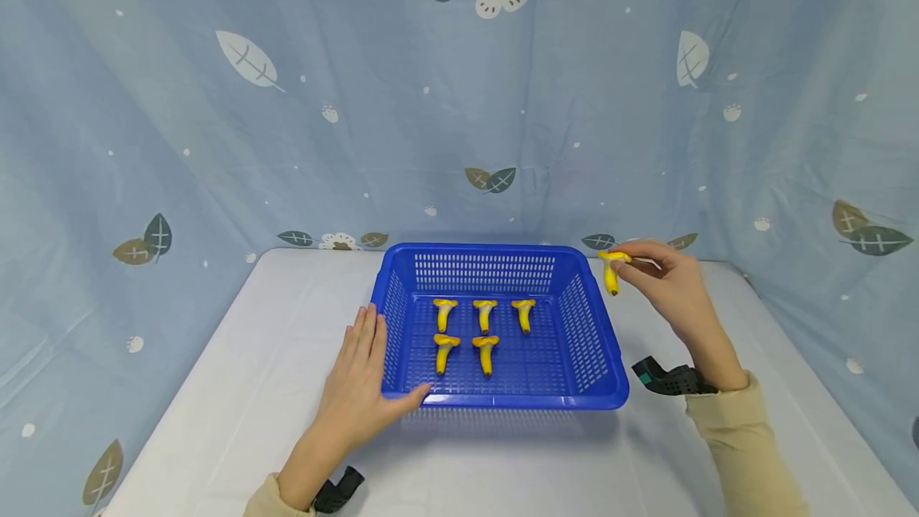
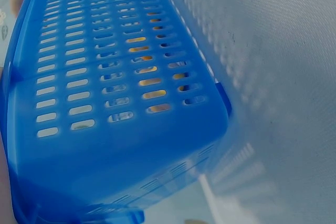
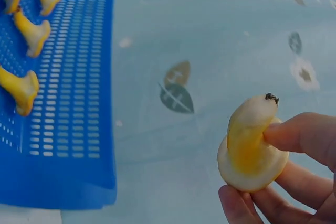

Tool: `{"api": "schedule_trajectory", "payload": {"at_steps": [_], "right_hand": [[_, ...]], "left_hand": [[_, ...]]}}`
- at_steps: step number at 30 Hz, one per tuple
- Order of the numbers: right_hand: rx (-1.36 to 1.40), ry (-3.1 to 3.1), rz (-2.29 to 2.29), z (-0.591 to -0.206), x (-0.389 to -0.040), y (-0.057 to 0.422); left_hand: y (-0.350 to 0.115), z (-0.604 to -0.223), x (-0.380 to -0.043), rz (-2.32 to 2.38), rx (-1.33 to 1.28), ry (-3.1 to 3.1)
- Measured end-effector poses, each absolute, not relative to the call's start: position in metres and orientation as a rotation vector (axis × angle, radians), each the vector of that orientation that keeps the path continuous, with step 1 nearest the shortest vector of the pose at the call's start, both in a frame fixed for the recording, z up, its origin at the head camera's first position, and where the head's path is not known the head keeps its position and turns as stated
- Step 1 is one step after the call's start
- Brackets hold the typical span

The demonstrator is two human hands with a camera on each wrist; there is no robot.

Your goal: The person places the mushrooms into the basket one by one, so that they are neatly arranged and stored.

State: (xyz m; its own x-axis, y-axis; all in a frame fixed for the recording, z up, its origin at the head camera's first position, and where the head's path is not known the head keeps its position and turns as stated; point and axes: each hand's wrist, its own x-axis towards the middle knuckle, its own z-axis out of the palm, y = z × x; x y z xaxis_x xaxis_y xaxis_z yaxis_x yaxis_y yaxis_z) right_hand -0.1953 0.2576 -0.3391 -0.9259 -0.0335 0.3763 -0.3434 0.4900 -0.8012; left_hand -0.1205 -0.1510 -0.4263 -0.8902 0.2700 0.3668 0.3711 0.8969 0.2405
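Observation:
A blue plastic basket (image 1: 495, 401) with slotted walls stands on the table. Inside it, several yellow mushrooms lie in two rows, among them a front-row mushroom (image 1: 486, 354) and a back-row mushroom (image 1: 524, 315). My left hand (image 1: 362, 389) rests on the basket's left rim and front left corner, fingers straight and thumb spread along the front edge. Just right of the basket's back right corner, my right hand (image 1: 664, 282) pinches another yellow mushroom (image 3: 249, 148) by thumb and fingers. In the head view its cap is up and its stem points down.
A white-covered table (image 1: 237, 389) lies under the basket. Behind it hangs a blue curtain (image 1: 373, 102) printed with leaves and flowers. Black straps, one on the right wrist (image 1: 675, 379) and one on the left (image 1: 339, 490), sit by the sleeves.

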Motion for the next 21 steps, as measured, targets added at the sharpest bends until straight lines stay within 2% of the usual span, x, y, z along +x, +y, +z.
{"api": "schedule_trajectory", "payload": {"at_steps": [8, 21], "right_hand": [[0.378, -2.574, 1.268, -0.333, -0.204, 0.236], [0.537, -2.748, 1.146, -0.343, -0.217, 0.207]], "left_hand": [[-0.151, -0.427, -0.121, -0.452, -0.475, -2.735], [-0.151, -0.427, -0.120, -0.458, -0.470, -2.743]]}}
